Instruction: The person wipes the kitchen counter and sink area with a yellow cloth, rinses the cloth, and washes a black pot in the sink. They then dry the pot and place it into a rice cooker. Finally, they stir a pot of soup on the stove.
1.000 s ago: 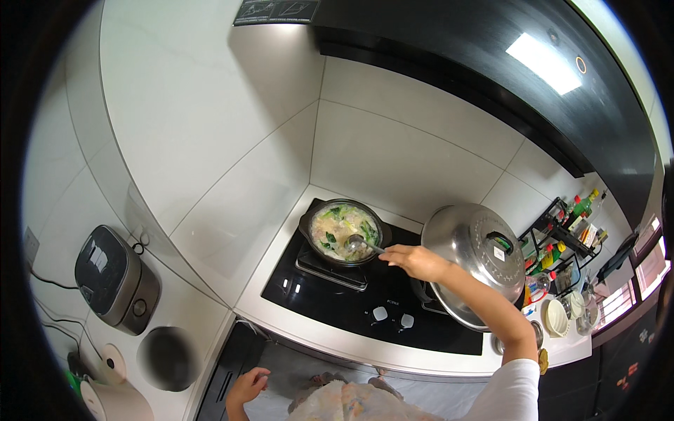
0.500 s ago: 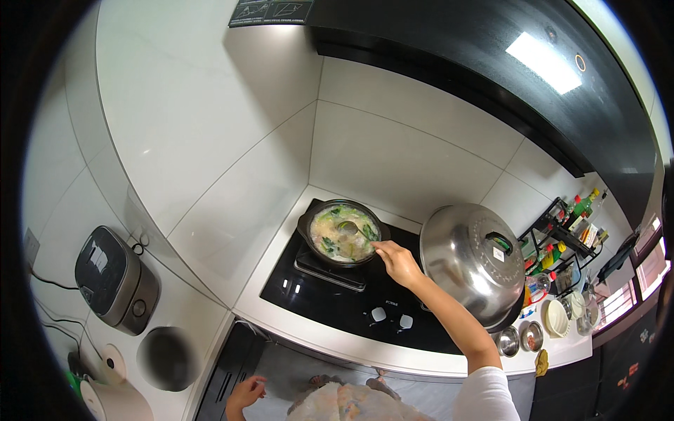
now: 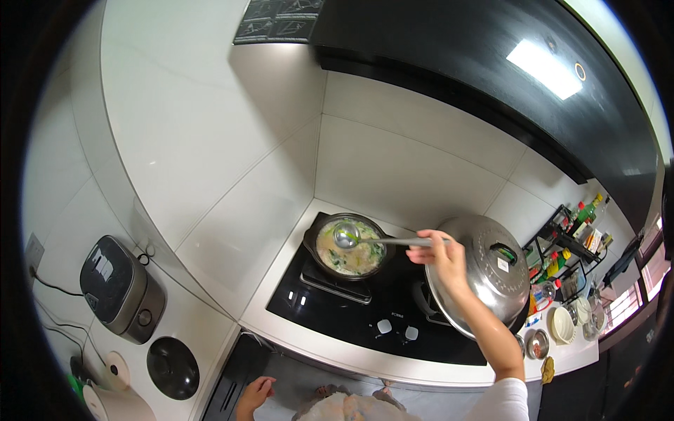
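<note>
My right hand (image 3: pixel 442 258) is closed around the handle of a metal ladle (image 3: pixel 404 241). The ladle's bowl is over the left-back part of a dark pot (image 3: pixel 382 263), at or just above the soup. Pale soup with leafy greens (image 3: pixel 344 261) fills the pot, which stands on the left burner of a black glass stove (image 3: pixel 337 319). Low at the front, in front of the counter edge, my left hand (image 3: pixel 258 393) hangs with loosely bent fingers and nothing in it.
A large domed metal lid (image 3: pixel 484 281) covers the stove's right side. Bowls (image 3: pixel 562 325) and a bottle rack (image 3: pixel 572 242) stand farther right. On the left counter are a rice cooker (image 3: pixel 119 288) and a black bowl (image 3: pixel 173 368). A range hood (image 3: pixel 449 70) hangs above.
My right hand has moved right and lifted, tilting the ladle's handle nearly level. Its bowl has risen from the soup. My left hand still hangs low. The view has shifted slightly.
</note>
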`<state>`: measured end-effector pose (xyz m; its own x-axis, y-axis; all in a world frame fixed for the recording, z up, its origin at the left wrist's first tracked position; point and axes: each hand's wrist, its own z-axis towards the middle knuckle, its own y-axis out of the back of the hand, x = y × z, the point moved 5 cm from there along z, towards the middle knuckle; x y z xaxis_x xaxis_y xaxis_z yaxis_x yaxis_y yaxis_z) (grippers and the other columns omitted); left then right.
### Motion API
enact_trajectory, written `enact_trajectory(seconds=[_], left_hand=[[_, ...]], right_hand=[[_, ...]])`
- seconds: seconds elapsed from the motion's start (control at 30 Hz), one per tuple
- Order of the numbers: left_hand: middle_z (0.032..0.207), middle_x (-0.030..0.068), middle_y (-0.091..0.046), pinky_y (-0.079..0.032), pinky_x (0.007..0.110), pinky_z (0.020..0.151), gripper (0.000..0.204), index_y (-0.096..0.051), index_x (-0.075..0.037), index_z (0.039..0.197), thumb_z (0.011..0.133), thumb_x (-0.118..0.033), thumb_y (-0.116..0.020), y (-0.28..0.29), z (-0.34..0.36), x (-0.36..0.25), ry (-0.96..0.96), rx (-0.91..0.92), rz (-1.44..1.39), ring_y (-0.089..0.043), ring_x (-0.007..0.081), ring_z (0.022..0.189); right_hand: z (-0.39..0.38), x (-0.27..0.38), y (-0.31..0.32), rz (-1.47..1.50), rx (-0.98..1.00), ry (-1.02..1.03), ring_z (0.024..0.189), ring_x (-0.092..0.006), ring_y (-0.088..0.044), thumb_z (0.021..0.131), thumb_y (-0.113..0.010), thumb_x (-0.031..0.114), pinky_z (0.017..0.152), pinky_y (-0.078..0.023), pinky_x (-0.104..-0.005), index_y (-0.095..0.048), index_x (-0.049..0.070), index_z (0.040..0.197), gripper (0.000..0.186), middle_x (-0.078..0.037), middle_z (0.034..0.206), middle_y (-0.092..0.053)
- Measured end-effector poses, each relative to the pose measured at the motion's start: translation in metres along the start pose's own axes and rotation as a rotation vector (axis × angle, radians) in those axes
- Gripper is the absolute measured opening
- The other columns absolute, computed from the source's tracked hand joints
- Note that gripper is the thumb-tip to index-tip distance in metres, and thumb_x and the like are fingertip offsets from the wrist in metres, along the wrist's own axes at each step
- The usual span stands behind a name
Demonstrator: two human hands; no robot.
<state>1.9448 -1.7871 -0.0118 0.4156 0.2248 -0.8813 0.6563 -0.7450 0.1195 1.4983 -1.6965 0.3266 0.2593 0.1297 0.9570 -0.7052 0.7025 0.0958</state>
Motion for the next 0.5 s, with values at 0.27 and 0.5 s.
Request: enact_trajectory(seconds=[0.27,0.5], left_hand=[[0.078,0.0044,-0.06,-0.049,0.026,0.067,0.029,-0.058,-0.003,0.108,0.096,-0.025,-0.044,-0.018,0.007,-0.017,-0.045,0.087,-0.041,-0.057,0.0108,0.071],[0.077,0.0057,-0.062,-0.05,0.025,0.065,0.029,-0.058,-0.003,0.108,0.096,-0.025,-0.044,-0.019,0.024,0.021,-0.058,0.107,-0.082,-0.059,0.0109,0.07]], right_hand=[[-0.116,0.182,0.025,-0.04,0.073,0.248,0.067,-0.0258,-0.066,0.096,-0.04,0.026,0.051,-0.052,-0.0266,-0.052,-0.006,0.097,0.034,-0.014,0.074,-0.057],[-0.161,0.26,0.043,0.021,-0.048,0.531,0.039,-0.0148,-0.051,0.097,-0.034,0.028,0.034,-0.036,-0.0204,-0.037,0.002,0.083,0.029,-0.008,0.056,-0.039]])
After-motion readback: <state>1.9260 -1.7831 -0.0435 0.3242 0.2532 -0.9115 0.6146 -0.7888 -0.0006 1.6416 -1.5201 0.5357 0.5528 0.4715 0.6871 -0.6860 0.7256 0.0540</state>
